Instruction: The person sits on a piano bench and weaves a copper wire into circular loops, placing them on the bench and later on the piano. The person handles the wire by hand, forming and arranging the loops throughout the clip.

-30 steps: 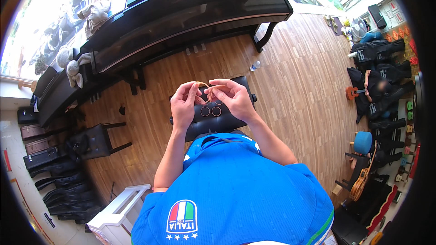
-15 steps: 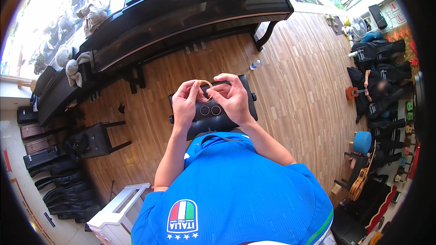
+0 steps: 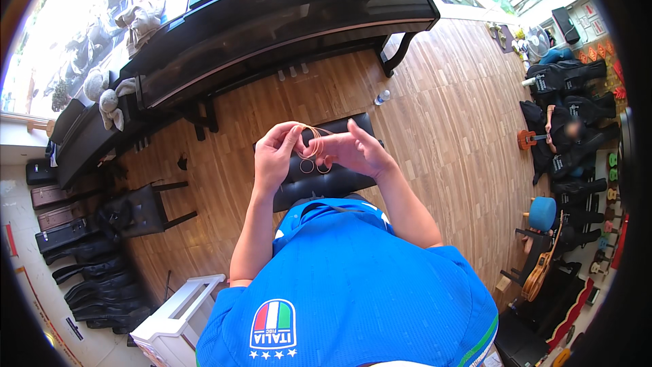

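Note:
A coil of thin bronze-coloured string (image 3: 312, 154), apparently a wound guitar string, hangs above the black padded bench. My left hand (image 3: 275, 158) is closed, pinching the coil's upper left side between thumb and fingertips. My right hand (image 3: 360, 151) is spread at the other side, one finger raised and another reaching into the loops, touching them. A loose strand stands out from the top of the coil toward my right hand. Beneath, on the bench (image 3: 292, 195), lies a small ring-shaped coil (image 3: 307, 166); a second is mostly covered by my right fingers.
A black upright piano (image 3: 285, 34) spans the far side. A water bottle (image 3: 382, 97) stands on the wooden floor right of the bench. Left are a black chair (image 3: 142, 207) and several instrument cases. At right a person holds a ukulele (image 3: 526, 139), near a blue stool (image 3: 542, 213).
My right hand has shifted right and its fingers have spread, one now raised. The coil has loosened into separate loops, with a strand sticking out. My left hand keeps its pinch.

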Motion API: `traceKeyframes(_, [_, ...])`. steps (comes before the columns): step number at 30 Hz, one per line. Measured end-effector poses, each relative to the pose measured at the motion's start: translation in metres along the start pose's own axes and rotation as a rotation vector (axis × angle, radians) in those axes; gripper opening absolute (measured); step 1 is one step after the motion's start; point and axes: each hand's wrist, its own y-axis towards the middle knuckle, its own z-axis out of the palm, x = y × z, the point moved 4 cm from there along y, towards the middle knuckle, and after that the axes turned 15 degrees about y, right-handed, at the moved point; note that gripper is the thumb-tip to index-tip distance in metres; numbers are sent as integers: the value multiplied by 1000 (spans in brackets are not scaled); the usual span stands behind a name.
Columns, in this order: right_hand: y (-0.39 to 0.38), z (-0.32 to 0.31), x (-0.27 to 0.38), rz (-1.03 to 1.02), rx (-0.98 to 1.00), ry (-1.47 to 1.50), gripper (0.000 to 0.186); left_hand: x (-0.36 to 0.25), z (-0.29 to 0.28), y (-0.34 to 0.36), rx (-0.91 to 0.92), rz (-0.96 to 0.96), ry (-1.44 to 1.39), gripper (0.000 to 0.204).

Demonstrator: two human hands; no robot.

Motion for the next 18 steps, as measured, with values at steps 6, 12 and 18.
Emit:
traceKeyframes(6, [6,-20,-25,-4,86,189,65,0,7,-1,60,-33,-102,18])
traceKeyframes(12, [11,-20,-35,-17,120,256,55,1,7,-1,74,9,-11,17])
traceKeyframes(18, [11,-7,-30,-33,29,269,50,-5,12,-3,-23,98,122,16])
